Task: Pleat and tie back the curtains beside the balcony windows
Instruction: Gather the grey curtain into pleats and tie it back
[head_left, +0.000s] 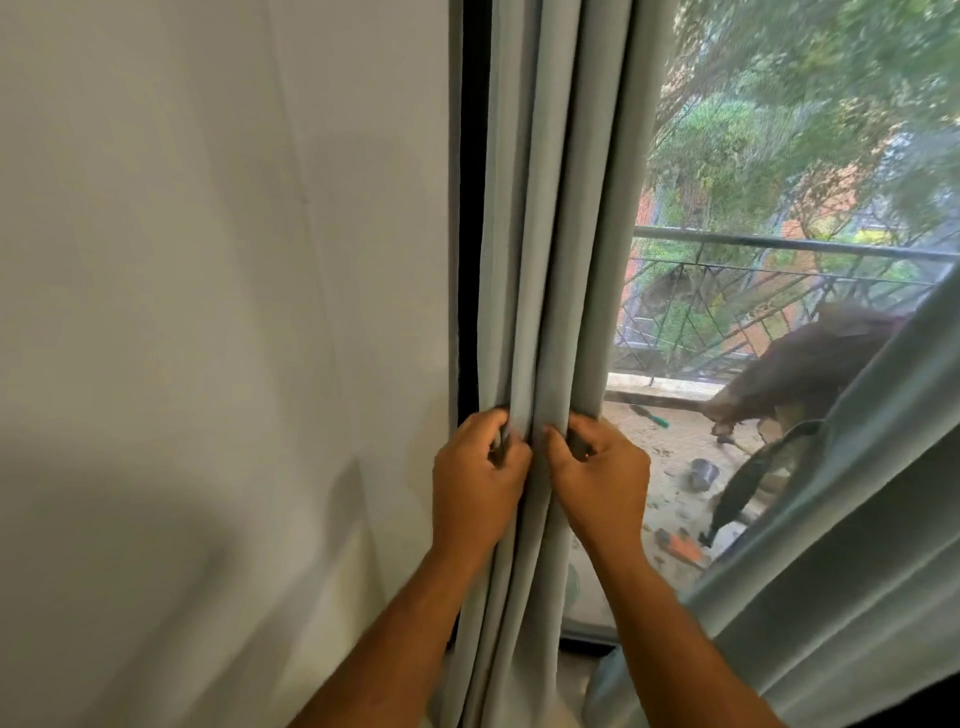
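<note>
Both hands pinch the gathered curtain side by side.
Left hand (480, 480) and right hand (597, 475) each clamp curled fingers on folds of the grey-green curtain (540, 260), which hangs between the white wall (223, 312) and the window glass (753, 182); beyond stands the balcony railing (779, 241).
</note>
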